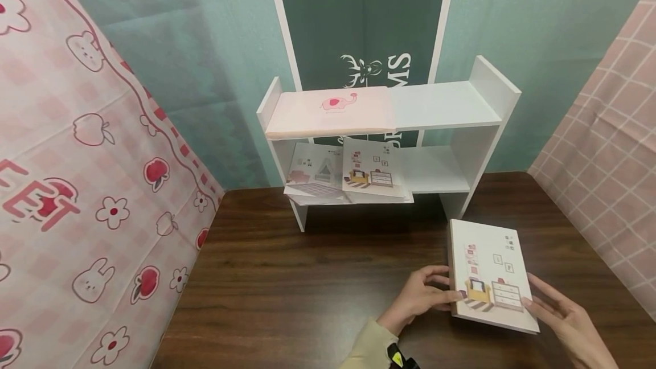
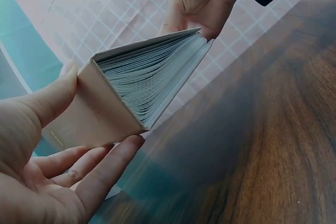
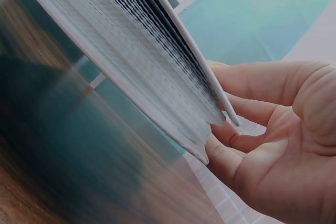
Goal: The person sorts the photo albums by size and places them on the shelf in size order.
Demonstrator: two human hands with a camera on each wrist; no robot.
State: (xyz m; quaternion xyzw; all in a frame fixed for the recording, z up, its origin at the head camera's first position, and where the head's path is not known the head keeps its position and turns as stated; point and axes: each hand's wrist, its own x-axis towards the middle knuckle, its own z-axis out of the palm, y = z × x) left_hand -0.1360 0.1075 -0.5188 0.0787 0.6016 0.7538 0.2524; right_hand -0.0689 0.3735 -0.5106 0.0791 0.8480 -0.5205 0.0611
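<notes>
A thick photo album [image 1: 492, 272] with a white cover, printed with a yellow armchair and a chest of drawers, is held between both hands above the table at the front right. My left hand [image 1: 422, 298] grips its spine side, thumb on the cover and fingers beneath. On the opposite edge, my right hand [image 1: 561, 309] pinches the covers with its thumb on top. The left wrist view shows the album's plain beige spine [image 2: 94, 108] and its fanned pages [image 2: 152, 87]. In the right wrist view the page edges [image 3: 131, 51] lie between the two covers, slightly spread.
Behind stands a white two-tier shelf [image 1: 435, 167]. A pink elephant album [image 1: 333, 110] lies on its top board. Lower down, an armchair-print album [image 1: 371, 169] overlaps a tent-print album [image 1: 315, 172], both jutting past the board's front. Patterned cloths [image 1: 118, 209] hang around the brown wooden table [image 1: 287, 283].
</notes>
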